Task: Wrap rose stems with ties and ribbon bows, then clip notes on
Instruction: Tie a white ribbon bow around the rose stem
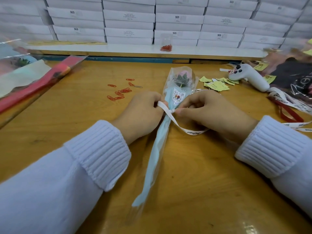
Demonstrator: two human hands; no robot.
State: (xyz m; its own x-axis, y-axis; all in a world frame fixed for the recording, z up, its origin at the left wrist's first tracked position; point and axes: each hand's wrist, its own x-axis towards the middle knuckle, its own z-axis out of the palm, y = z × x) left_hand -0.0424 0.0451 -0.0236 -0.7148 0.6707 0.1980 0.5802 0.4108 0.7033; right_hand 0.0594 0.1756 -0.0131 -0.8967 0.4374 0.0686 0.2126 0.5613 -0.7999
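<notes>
Both hands are working the knot on the wrapped rose (166, 119) lying mid-table, the left hand (143, 112) pinching one end of the white ribbon (170, 115), the right hand (209, 110) pinching the other at the crossing, needing even tension for a snug bow.

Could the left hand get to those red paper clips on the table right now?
Probably yes. The paper clips lie loose on the table just beyond the left hand, with nothing between. But that hand pinches the ribbon, so it would have to let go first.
</notes>
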